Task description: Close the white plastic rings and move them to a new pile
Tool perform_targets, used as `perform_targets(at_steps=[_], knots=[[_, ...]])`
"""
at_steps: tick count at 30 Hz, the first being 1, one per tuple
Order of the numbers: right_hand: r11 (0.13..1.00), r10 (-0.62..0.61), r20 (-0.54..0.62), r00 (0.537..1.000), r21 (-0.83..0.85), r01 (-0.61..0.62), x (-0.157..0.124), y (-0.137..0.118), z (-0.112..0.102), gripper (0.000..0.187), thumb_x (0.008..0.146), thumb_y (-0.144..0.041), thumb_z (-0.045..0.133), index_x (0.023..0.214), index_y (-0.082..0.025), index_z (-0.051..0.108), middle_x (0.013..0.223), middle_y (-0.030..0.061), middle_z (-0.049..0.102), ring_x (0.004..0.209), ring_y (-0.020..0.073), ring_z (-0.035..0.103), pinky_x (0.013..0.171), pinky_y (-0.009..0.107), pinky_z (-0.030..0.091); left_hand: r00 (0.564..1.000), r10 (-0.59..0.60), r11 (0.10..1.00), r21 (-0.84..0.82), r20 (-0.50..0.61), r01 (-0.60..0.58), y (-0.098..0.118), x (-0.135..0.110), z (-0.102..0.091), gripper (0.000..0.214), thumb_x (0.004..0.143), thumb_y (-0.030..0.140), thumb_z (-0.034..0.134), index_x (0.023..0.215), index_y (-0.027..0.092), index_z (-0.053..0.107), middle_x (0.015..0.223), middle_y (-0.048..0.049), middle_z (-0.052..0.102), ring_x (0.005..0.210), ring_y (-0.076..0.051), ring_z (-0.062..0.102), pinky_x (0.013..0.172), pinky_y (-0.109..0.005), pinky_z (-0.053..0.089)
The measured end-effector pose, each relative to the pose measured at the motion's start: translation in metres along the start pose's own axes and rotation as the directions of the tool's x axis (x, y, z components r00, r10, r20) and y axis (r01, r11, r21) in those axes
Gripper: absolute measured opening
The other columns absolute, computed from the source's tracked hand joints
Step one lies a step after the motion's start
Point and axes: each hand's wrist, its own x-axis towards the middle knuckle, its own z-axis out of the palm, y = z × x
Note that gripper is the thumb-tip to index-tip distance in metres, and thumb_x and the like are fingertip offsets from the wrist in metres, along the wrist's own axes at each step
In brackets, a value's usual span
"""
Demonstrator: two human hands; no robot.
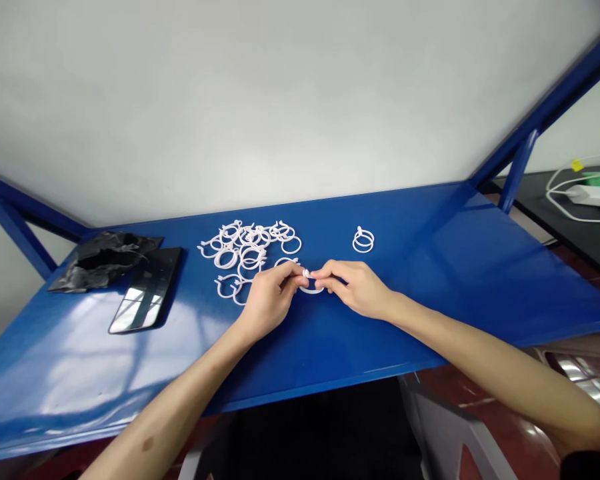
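The fingers (293, 272) of the left hand (270, 300) are pinched narrow on one side of a white plastic ring (313, 289). The fingers (325, 273) of the right hand (360, 290) are pinched just as narrow on its other side, so the 2 sets of fingertips nearly meet over a small knob at the top of the ring. Gripped from both sides like this, the ring probably sits steady and cannot twist. It hangs just above the blue worktop (430, 300), just beside the near right edge of the pile of white rings (247, 248).

The pile itself is loose and tangled, and lies within easy reach of the left hand, which may be why it sits so close. To the right of the pile, apart from it, 2 rings (363, 241) lie stacked together. To the left of the pile a dark phone (147, 298) lies flat with its screen up, and a crumpled black plastic bag (105, 259) touches the phone's far corner. Far to the right of the pile, off the worktop on a darker surface, lies a white charger (587, 195) with its looped cable.
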Motion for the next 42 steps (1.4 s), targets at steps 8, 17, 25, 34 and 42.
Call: perform_targets(at_steps=[8, 17, 25, 34, 42], knots=[[0.981, -0.135, 0.02, 0.991, -0.138, 0.136, -0.004, 0.009, 0.009, 0.014, 0.103, -0.022, 0.054, 0.099, -0.021, 0.068, 0.094, 0.0036, 0.077, 0.081, 0.0162, 0.072, 0.072, 0.028, 0.055, 0.994, 0.085, 0.989, 0.113, 0.064, -0.092, -0.006, -0.004, 0.006, 0.014, 0.093, 0.013, 0.059, 0.081, 0.02, 0.061, 0.068, 0.0061, 0.067, 0.058, -0.009, 0.058, 0.06, -0.02, 0.042], [0.921, 0.012, -0.294, 0.956, -0.368, -0.125, 0.017, 0.029, -0.035, 0.017, 0.102, -0.03, 0.054, 0.099, -0.021, 0.069, 0.095, 0.0051, 0.072, 0.08, 0.0184, 0.066, 0.075, 0.033, 0.053, 0.962, 0.27, 0.787, 0.583, -0.033, -0.201, -0.024, 0.006, 0.003, 0.019, 0.099, 0.033, 0.058, 0.108, 0.018, 0.065, 0.104, -0.0094, 0.071, 0.099, -0.027, 0.062, 0.092, -0.041, 0.05], [0.673, 0.2, -0.393, 0.898, -0.611, -0.417, 0.014, 0.079, -0.062, 0.021, 0.096, -0.033, 0.057, 0.097, -0.018, 0.072, 0.109, 0.015, 0.06, 0.103, 0.0323, 0.057, 0.085, 0.049, 0.055, 0.984, 0.172, 0.72, 0.675, 0.048, -0.159, -0.04, 0.012, -0.001, 0.035, 0.096, 0.036, 0.061, 0.123, 0.013, 0.064, 0.107, -0.0127, 0.069, 0.103, -0.032, 0.059, 0.09, -0.046, 0.049], [0.762, -0.005, -0.286, 0.958, -0.621, -0.182, 0.016, 0.046, -0.041, 0.024, 0.1, -0.028, 0.052, 0.112, -0.017, 0.07, 0.11, 0.0138, 0.063, 0.104, 0.0298, 0.057, 0.094, 0.049, 0.054, 0.983, 0.161, 0.751, 0.635, 0.09, -0.181, -0.034, 0.011, 0.0, 0.018, 0.096, 0.019, 0.055, 0.107, 0.019, 0.068, 0.099, -0.0077, 0.071, 0.095, -0.027, 0.059, 0.084, -0.043, 0.048], [0.937, -0.051, 0.072, 0.996, -0.342, 0.073, 0.01, 0.02, -0.014, 0.034, 0.1, -0.031, 0.058, 0.133, -0.023, 0.059, 0.13, 0.0105, 0.065, 0.122, 0.0268, 0.06, 0.104, 0.049, 0.052, 0.993, 0.09, 0.996, 0.001, 0.072, -0.09, -0.013, 0.007, -0.002, 0.017, 0.098, 0.025, 0.055, 0.11, 0.022, 0.067, 0.102, -0.0045, 0.072, 0.092, -0.018, 0.064, 0.086, -0.036, 0.052]])
